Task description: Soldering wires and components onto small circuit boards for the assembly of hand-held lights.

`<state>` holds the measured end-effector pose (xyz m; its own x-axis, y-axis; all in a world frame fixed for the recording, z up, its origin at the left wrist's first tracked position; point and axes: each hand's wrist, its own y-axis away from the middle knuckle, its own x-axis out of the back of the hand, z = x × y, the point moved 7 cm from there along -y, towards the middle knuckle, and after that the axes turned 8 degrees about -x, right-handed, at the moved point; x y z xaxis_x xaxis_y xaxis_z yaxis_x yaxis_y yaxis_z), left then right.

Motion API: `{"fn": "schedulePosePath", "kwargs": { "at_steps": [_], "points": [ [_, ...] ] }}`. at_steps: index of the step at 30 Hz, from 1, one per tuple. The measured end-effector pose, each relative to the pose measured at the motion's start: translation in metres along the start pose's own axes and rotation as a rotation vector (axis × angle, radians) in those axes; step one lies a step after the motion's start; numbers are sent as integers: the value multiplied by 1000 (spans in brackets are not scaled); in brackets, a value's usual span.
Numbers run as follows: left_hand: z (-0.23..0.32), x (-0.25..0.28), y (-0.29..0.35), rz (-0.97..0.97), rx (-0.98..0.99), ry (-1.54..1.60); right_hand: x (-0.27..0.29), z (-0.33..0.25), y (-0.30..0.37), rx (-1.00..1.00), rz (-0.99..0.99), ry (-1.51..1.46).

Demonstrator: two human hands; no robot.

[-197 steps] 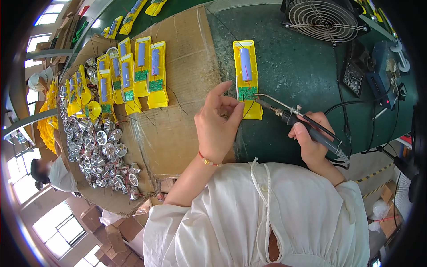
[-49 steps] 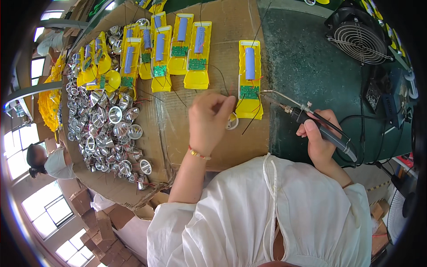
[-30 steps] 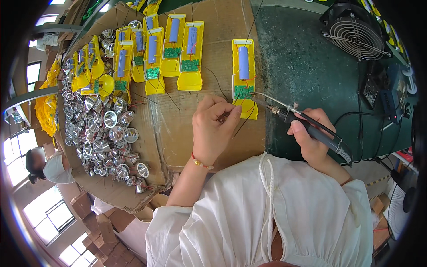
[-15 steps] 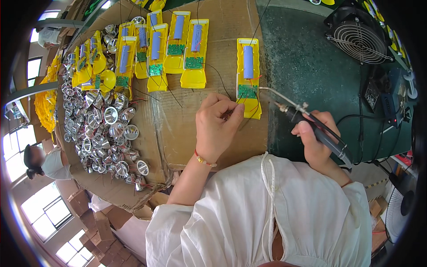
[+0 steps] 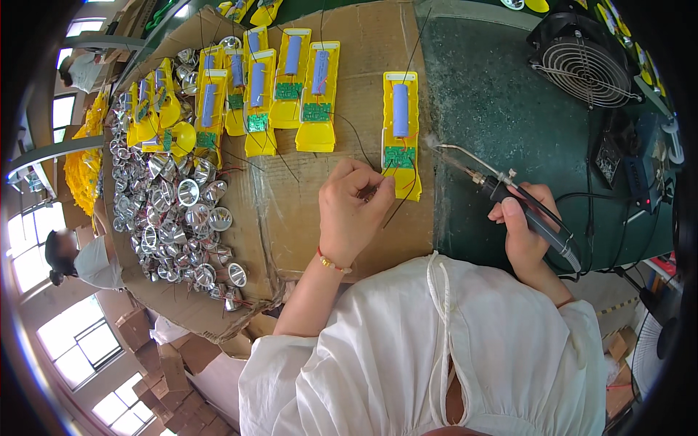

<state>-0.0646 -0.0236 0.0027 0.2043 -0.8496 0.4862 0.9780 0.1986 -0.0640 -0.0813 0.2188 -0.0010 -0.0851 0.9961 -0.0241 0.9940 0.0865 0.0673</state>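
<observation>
My left hand [image 5: 352, 211] is closed in a pinch at the lower left of a green circuit board [image 5: 399, 158], on a thin dark wire [image 5: 389, 170]. Something small and reddish shows inside its curled fingers, too hidden to name. The board sits in a yellow plastic housing [image 5: 412, 190], below a blue-violet cylindrical battery [image 5: 400, 110]. My right hand [image 5: 527, 229] is wrapped round a soldering iron [image 5: 536, 224] with a thin curved metal tube fixed along it. The tube's end and the iron's tip are right of the board, apart from it, with faint smoke near them.
Several similar yellow housings [image 5: 317, 134] with batteries and boards lie on the cardboard [image 5: 327, 243] at the upper left. A heap of silvery reflector cups [image 5: 196, 215] is left of them. A fan [image 5: 587, 69] and a blue soldering station [image 5: 640, 174] stand at the right.
The iron with its tube has drawn away rightward from the board, and smoke now shows. The view has shifted slightly. My left hand keeps its pinch beside the board.
</observation>
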Motion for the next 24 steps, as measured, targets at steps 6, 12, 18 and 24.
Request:
{"fn": "schedulePosePath", "kwargs": {
  "at_steps": [6,12,18,24],
  "points": [
    [-8,9,11,86,238,179,19,1,-4,-17,38,-55],
    [22,-18,-52,-197,59,-287,32,14,-15,-76,107,-28],
    [61,-85,-241,-185,-152,-373,32,20,-15,-158,101,-93],
    [45,-81,-329,-57,-360,-749,34,27,-15,-224,135,-127]
  ]
}}
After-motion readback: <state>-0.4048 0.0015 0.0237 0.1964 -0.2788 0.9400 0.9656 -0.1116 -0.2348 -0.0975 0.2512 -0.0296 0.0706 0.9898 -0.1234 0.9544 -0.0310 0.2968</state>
